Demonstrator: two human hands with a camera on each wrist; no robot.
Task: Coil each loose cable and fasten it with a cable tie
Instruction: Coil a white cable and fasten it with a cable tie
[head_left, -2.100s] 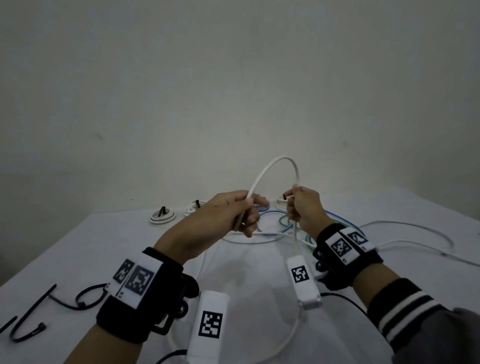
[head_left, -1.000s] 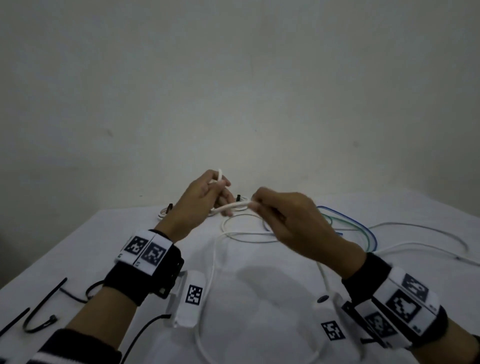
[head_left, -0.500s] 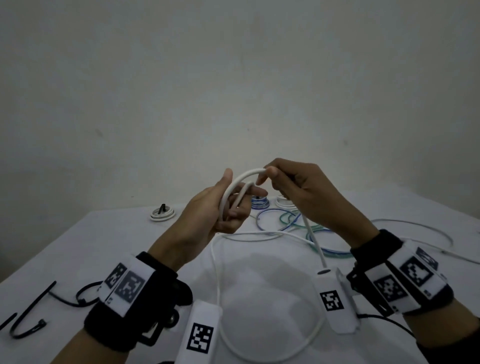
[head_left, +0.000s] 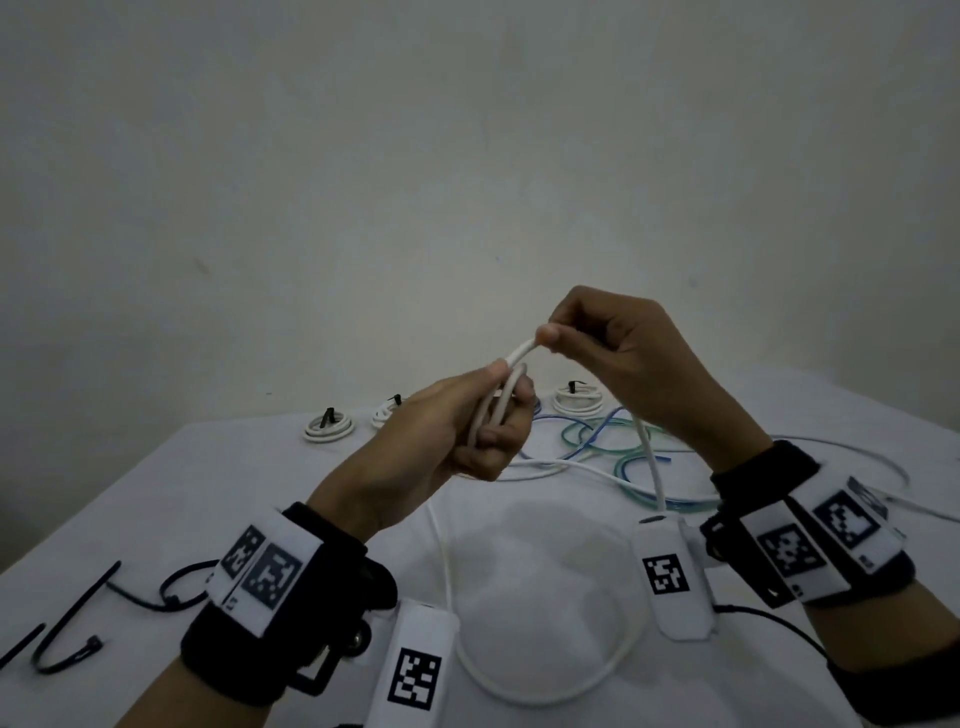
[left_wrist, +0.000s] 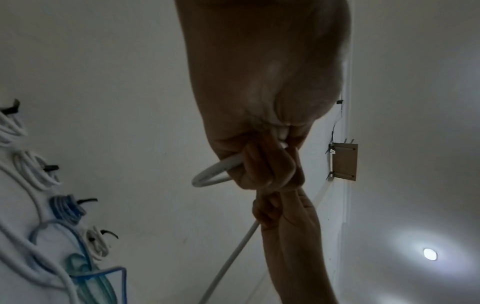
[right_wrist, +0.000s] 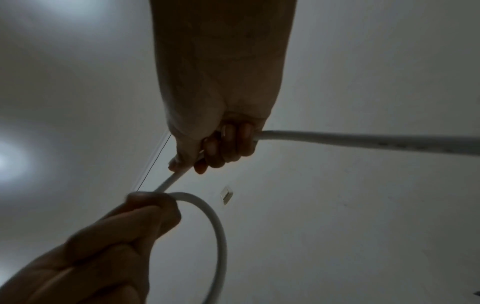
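Note:
A white cable (head_left: 647, 452) runs through both raised hands above the white table (head_left: 171, 488). My left hand (head_left: 483, 415) grips the small coil of its loops (left_wrist: 215, 174), fingers curled round them. My right hand (head_left: 576, 332) pinches the strand (right_wrist: 179, 174) just above and right of the coil, thumb against fingers. From the right hand the cable drops to the table and sweeps in a wide loop (head_left: 550, 691) near me. Black cable ties (head_left: 67, 618) lie at the table's left edge.
Three tied white coils (head_left: 328, 427) and a tied blue coil (left_wrist: 64, 207) sit along the table's far side. Loose blue and green cables (head_left: 592, 436) and another white cable (head_left: 852, 452) sprawl behind and right of my hands. A plain wall rises behind.
The right hand has brought another length of cable up over the coil in the left hand. Both hands have risen a little; the loop on the table has drawn in.

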